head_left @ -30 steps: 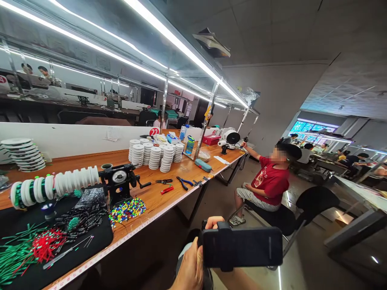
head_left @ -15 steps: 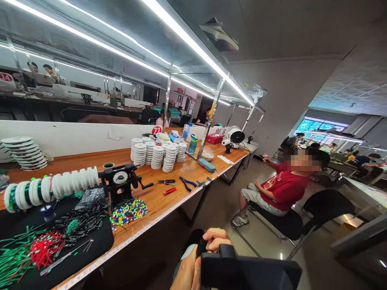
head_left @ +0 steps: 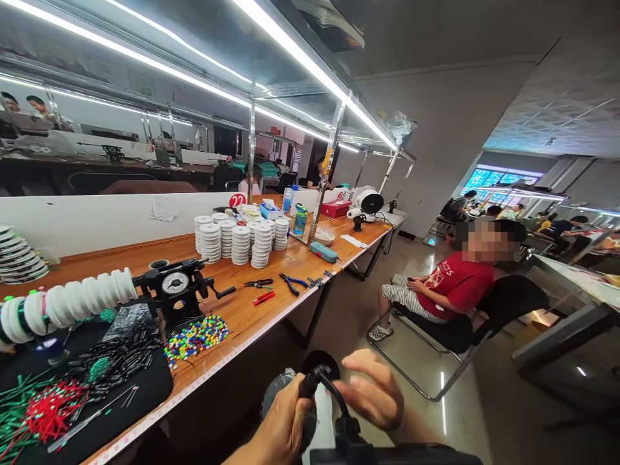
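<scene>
Head view: left hand (head_left: 279,420) clenched around black cable (head_left: 332,389), right hand (head_left: 372,391) open, fingers loosely spread, just beside it, above black device (head_left: 387,457). Off to the left, wooden workbench (head_left: 252,310) laid with white spools (head_left: 239,244), coloured beads (head_left: 195,339), pliers (head_left: 292,283).

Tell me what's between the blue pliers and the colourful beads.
In the head view, a red tool and black-handled snips lie on the wooden bench between the blue pliers and the colourful beads.

Curved black mount arm (head_left: 334,391), gripped in left hand (head_left: 279,423)
</scene>
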A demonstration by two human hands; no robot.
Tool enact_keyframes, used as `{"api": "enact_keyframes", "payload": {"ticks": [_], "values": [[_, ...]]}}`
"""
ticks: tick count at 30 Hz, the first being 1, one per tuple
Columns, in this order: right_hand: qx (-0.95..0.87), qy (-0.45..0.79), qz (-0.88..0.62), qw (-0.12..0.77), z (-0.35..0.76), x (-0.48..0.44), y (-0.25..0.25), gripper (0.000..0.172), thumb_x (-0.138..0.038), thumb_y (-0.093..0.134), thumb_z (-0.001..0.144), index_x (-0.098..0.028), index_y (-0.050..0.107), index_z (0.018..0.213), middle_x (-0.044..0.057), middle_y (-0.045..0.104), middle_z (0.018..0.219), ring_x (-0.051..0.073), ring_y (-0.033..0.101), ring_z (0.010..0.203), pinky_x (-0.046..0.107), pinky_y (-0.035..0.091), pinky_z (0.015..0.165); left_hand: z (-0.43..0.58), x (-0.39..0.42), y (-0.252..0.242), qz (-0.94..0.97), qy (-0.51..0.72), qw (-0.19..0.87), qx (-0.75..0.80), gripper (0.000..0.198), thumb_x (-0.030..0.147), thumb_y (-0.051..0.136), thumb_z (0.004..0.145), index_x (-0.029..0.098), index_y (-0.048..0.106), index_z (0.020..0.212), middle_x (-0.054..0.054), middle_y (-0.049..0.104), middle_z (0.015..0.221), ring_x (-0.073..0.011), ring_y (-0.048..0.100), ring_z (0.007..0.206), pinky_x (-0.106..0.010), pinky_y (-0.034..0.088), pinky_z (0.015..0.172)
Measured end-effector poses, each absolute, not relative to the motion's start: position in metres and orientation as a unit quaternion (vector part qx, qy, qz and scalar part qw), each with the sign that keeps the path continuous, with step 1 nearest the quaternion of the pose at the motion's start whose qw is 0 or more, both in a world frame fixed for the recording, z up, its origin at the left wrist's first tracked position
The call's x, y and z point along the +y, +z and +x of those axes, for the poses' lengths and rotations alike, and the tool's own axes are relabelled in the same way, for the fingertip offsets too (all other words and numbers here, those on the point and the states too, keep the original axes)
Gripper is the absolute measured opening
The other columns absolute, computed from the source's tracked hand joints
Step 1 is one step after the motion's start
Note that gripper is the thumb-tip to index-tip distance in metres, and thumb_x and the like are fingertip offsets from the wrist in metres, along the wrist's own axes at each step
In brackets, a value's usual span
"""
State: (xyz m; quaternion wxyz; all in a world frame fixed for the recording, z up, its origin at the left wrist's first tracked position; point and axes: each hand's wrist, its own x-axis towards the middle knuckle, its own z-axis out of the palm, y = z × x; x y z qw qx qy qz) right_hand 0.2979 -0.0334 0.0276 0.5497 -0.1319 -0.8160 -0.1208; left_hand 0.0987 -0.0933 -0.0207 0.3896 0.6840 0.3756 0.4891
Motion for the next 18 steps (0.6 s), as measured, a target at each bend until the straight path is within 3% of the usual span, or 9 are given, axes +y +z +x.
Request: {"api": "enact_keyframes", "payload": {"ticks": [3,5,9,12,16,18], "values": [[-0.799,-0.123,-0.245,0.535,0.327,-0.024,0.057,0.015,-0.019,0.062,0.095,-0.027,0.059,0.107,0.004,0.068,0.091,0.020,0.071,0.076,0.034,0.063,0.067,0.094,-0.091,-0.025,0.728,0.446,0.334,0.400,0.059,0.064,0.016,0.099,0.020,0.052,0.083,-0.004,0.055,0.078,-0.0183,0.048,0.068,-0.029,0.043,0.064],[-0.779,-0.033,-0.361,0.512,0.347,-0.023,0.084,0.007,-0.029,0.060,0.097,-0.024,0.060,0.102,0.005,0.069,0.086,0.021,0.070,0.078,0.036,0.060,0.072,0.092,-0.088,-0.025,0.739,0.439,0.305,0.411,0.056,0.061,0.015,0.100,0.021,0.050,0.082,-0.004,0.055,0.077,-0.0184,0.049,0.067,-0.029,0.042,0.063],[-0.748,0.274,-0.498,0.342,0.366,-0.043,0.141,0.037,-0.055,0.049,0.098,-0.022,0.065,0.098,0.007,0.072,0.087,0.023,0.069,0.082,0.035,0.057,0.073,0.088,-0.081,-0.021,0.734,0.425,0.268,0.457,0.041,0.047,0.026,0.103,0.022,0.050,0.081,-0.003,0.057,0.076,-0.0194,0.052,0.067,-0.030,0.044,0.064],[-0.800,0.268,-0.494,0.209,0.353,-0.073,0.159,0.038,-0.061,0.058,0.091,-0.026,0.069,0.104,0.008,0.073,0.102,0.029,0.068,0.097,0.038,0.054,0.079,0.088,-0.074,-0.015,0.714,0.420,0.259,0.497,0.030,0.038,0.034,0.100,0.022,0.051,0.081,-0.003,0.058,0.077,-0.0202,0.054,0.067,-0.031,0.046,0.065],[-0.849,0.193,-0.461,0.168,0.335,-0.093,0.147,0.067,-0.063,0.075,0.078,-0.027,0.059,0.132,0.012,0.065,0.128,0.035,0.059,0.118,0.046,0.046,0.100,0.090,-0.068,-0.008,0.689,0.425,0.259,0.527,0.026,0.035,0.034,0.098,0.022,0.053,0.085,-0.004,0.059,0.077,-0.0211,0.055,0.068,-0.033,0.048,0.066],[-0.848,0.208,-0.460,0.161,0.332,-0.089,0.140,0.067,-0.061,0.069,0.084,-0.026,0.052,0.139,0.012,0.062,0.133,0.033,0.055,0.124,0.046,0.042,0.105,0.090,-0.066,-0.006,0.680,0.419,0.265,0.541,0.026,0.034,0.033,0.097,0.022,0.053,0.086,-0.004,0.059,0.077,-0.0217,0.056,0.069,-0.034,0.048,0.067]]}}
